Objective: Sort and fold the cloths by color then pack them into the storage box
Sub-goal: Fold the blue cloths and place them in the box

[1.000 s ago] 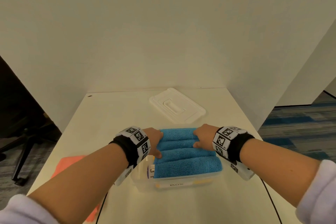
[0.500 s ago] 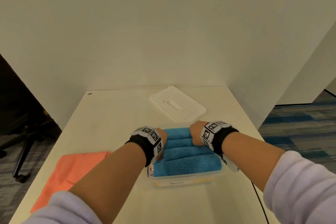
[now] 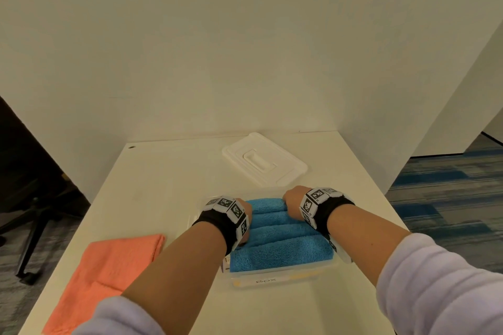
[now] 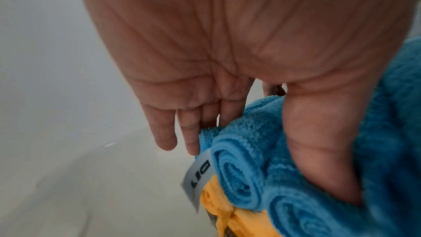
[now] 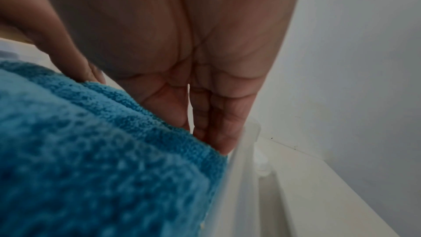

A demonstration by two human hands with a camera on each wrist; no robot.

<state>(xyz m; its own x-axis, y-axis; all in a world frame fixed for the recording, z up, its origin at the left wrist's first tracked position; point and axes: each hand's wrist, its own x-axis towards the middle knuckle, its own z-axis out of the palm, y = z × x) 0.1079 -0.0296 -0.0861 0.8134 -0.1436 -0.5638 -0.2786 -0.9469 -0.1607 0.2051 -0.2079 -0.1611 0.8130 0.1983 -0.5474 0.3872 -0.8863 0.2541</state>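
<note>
Both hands are down in the clear plastic storage box (image 3: 280, 277) near the front of the white worktop (image 3: 163, 179); the left hand (image 3: 245, 215) has straight fingers (image 4: 166, 132) slid down the left ends of the rolled blue terry cloths (image 3: 280, 236), thumb pressed into the rolls, so it's pinching them; the right hand (image 3: 292, 200) does much the same at the other end, fingers (image 5: 214, 114) pointing down between the blue fabric and the box wall, thumb on top of the cloth. From the left wrist view you can see folded yellow cloths (image 4: 230, 214) underneath the blue ones, plus a grey tag (image 4: 198, 174) sticking out. A flat orange cloth (image 3: 106, 277) lies on the worktop left of the box; the white plastic lid (image 3: 264, 162) sits just behind it.
</note>
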